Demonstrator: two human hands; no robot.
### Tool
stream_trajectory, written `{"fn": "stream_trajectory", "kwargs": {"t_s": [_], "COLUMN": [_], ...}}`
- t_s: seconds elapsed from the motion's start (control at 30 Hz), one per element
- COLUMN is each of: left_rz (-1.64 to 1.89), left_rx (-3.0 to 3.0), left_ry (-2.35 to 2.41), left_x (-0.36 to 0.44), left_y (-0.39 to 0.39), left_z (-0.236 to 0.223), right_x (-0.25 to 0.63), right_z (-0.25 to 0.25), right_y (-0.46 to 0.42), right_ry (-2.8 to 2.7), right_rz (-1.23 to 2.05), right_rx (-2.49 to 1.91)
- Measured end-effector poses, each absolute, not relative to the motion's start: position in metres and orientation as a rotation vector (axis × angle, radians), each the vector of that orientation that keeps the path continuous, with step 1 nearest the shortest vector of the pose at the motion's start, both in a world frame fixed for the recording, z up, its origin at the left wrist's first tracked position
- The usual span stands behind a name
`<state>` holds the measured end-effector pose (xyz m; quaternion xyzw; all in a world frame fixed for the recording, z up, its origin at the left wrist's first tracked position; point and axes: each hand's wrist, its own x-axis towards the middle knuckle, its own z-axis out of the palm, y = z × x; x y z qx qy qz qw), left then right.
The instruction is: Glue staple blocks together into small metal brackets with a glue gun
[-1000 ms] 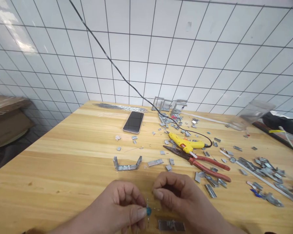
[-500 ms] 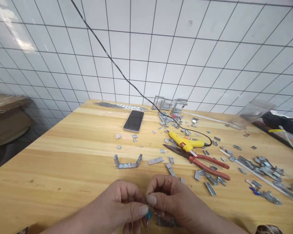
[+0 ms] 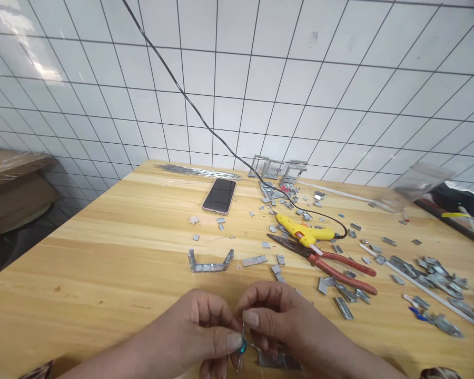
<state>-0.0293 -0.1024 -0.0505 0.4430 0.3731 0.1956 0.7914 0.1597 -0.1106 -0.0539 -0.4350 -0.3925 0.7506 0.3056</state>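
At the bottom centre, my left hand (image 3: 211, 334) pinches a small shiny blue-green bead (image 3: 243, 346) between thumb and fingers. A thin wire runs through or beside the bead and shows above and below it. My right hand (image 3: 274, 318) is closed at the upper end of this wire, its thumb pressed toward the index finger. Under my right hand lies a flat grey metal piece (image 3: 278, 360), partly hidden. Just beyond both hands stands a U-shaped grey metal bracket (image 3: 211, 267), with a short metal strip (image 3: 255, 260) to its right.
Red-handled pliers (image 3: 343, 271) and a yellow glue gun (image 3: 306, 231) lie right of centre, its black cord running up the tiled wall. A phone (image 3: 219, 196), thin metal rods (image 3: 197, 171) and small metal frames (image 3: 278, 168) are at the back. Metal scraps (image 3: 434, 273) litter the right.
The view has shifted slightly, moving the table things a little to the right. My right thumb has moved slightly up and away from the bead, showing more wire. My left hand keeps its pinch.
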Motion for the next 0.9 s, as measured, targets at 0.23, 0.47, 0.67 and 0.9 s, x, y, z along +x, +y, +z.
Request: {"fn": "stream_trajectory", "kwargs": {"t_s": [0.23, 0.47, 0.67, 0.9], "left_rz": [0.572, 0.654, 0.723, 0.787], "left_rx": [0.795, 0.642, 0.63, 0.636], "left_ry": [0.689, 0.664, 0.657, 0.682], "left_x": [-0.034, -0.039, -0.035, -0.028], "left_y": [-0.098, -0.094, -0.096, -0.098], "left_z": [-0.061, -0.055, -0.055, -0.058], "right_x": [0.163, 0.163, 0.156, 0.15], "right_z": [-0.054, -0.047, -0.053, -0.056], "right_y": [-0.109, -0.111, -0.117, -0.124], "right_ry": [-0.976, -1.271, -1.185, -1.267], "right_rz": [1.911, 1.568, 1.411, 1.336], "right_rx": [-1.097, -1.165, -1.118, -1.068]}}
